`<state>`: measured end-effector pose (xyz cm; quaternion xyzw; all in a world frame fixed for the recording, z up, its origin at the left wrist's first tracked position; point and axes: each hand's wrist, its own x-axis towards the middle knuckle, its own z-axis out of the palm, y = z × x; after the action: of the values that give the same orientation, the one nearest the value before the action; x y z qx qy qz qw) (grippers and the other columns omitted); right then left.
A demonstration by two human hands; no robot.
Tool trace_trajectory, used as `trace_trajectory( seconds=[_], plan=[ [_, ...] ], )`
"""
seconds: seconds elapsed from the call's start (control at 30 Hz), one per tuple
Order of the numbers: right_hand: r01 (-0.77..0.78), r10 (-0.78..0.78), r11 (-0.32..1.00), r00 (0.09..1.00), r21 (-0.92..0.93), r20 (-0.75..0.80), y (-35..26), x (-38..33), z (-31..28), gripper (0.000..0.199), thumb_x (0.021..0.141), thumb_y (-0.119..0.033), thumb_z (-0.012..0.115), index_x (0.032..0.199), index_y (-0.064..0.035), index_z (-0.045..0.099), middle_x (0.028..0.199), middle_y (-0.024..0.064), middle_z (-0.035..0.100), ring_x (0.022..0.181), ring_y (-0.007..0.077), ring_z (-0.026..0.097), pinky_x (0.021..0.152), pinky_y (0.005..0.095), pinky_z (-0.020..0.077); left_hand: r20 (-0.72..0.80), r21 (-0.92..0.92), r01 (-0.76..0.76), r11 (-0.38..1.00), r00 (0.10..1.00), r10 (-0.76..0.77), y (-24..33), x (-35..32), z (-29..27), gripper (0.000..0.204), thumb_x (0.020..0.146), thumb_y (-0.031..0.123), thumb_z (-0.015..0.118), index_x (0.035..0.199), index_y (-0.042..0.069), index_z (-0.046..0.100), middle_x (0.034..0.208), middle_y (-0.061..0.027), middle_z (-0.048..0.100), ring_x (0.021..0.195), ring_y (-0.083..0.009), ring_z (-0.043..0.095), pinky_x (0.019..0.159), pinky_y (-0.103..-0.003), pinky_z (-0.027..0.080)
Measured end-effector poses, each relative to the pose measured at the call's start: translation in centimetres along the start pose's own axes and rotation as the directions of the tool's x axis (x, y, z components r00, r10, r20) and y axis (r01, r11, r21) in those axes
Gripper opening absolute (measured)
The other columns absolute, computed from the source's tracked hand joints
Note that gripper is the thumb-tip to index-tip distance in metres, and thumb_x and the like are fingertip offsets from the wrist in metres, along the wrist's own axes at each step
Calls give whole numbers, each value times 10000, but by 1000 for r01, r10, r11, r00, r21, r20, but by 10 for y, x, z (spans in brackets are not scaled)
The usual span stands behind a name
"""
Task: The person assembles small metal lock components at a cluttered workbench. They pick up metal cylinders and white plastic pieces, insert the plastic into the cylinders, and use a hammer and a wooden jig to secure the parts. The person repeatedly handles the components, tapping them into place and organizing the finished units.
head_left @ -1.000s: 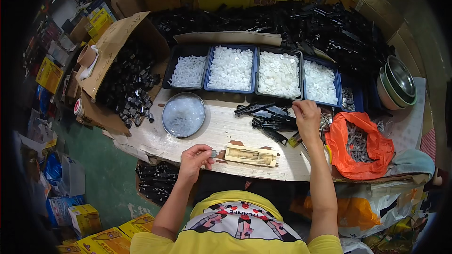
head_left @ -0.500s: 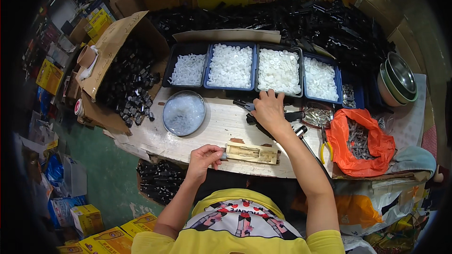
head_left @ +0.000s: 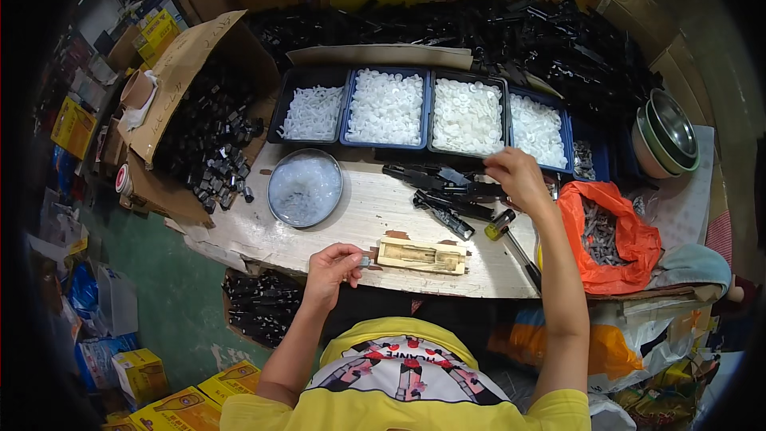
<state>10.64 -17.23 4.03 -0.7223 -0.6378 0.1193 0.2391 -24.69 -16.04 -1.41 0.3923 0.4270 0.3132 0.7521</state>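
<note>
My left hand (head_left: 332, 273) is closed in a pinch on a small grey piece (head_left: 365, 261) at the left end of a light wooden jig (head_left: 421, 257), which lies near the table's front edge. Farther right, my right hand (head_left: 520, 180) hovers in front of the blue tray of white rings (head_left: 538, 132), its fingers drawn together. What they hold, if anything, is too small to make out. Beside that hand lie several black plastic parts (head_left: 447, 183). Just nearer lies a hammer-like tool (head_left: 523, 257) with a dark handle.
Trays of small white parts (head_left: 387, 108) line the back of the table (head_left: 359, 227). A round dish of clear pieces (head_left: 306, 189) stands left of centre. An orange bag of grey parts (head_left: 570, 231) and stacked bowls (head_left: 670, 132) are at right; a carton of black parts (head_left: 171, 100) is at left.
My right hand has moved right, from the third tray's front edge to the fourth tray, uncovering the black parts and the tool. My left hand stays at the jig with the grey piece.
</note>
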Motion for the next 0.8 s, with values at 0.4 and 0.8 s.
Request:
trace_trajectory(
  seconds=[0.4, 0.8],
  plan=[
    [146, -184, 916, 981, -373, -68, -38, -38, 55, 294, 658, -202, 711, 893, -69, 596, 880, 70, 527, 909, 255, 463, 751, 439, 331, 56, -4, 30, 1000, 998, -30, 1, 5, 17, 111, 809, 55, 610, 889, -20, 596, 710, -65, 590, 557, -108, 551, 455, -218, 450],
    [236, -272, 924, 958, -300, -84, -78, -33, 71, 433, 657, -165, 695, 1061, -144, 540, 1010, 86, 478, 920, 262, 425, 762, 406, 312, 50, -21, 32, 999, 998, -31, -4, 6, 15, 118, 810, 74, 625, 901, 0, 612, 670, -40, 589, 554, -83, 548, 443, -199, 439]
  ],
)
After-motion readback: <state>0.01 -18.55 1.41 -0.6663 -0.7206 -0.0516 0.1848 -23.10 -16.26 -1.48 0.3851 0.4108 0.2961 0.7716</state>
